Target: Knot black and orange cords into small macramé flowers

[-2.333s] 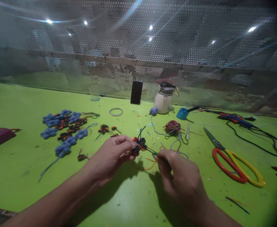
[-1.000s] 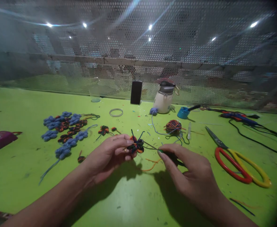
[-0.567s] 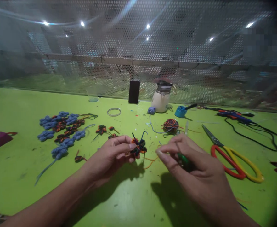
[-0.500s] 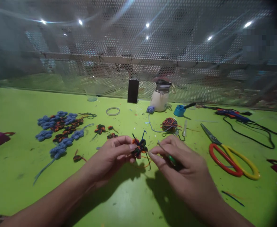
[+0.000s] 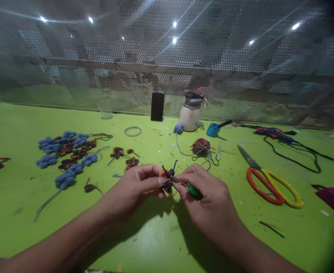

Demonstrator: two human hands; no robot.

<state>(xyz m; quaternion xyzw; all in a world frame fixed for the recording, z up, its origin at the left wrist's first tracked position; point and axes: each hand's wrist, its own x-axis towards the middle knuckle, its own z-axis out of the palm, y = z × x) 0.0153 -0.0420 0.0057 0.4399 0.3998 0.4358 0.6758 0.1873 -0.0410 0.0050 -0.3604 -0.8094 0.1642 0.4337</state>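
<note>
Between the thumb and fingers of my left hand (image 5: pixel 147 180) is a small crocheted flower (image 5: pixel 167 178) in dark, orange and red yarn, with loose yarn ends sticking up. My right hand (image 5: pixel 207 189) is closed around a crochet hook (image 5: pixel 194 190) with a green handle. The hook's metal tip meets the middle of the flower; whether it passes through a stitch cannot be seen. Just beyond the hands sits a ball of multicoloured yarn (image 5: pixel 201 146). More small dark-orange crocheted flowers (image 5: pixel 132 162) lie beyond my left hand.
Blue crocheted flowers (image 5: pixel 66 180) lie at the left. On the right are scissors (image 5: pixel 265 182) with red and yellow handles and a corded glue gun (image 5: pixel 278 134). A phone (image 5: pixel 157 106), a white jug (image 5: pixel 190 113) and a blue pot (image 5: pixel 213 130) stand along the perforated screen.
My right hand has moved left and brought the hook's tip to the flower; before, the hook was apart from it. The camera view has shifted slightly.
</note>
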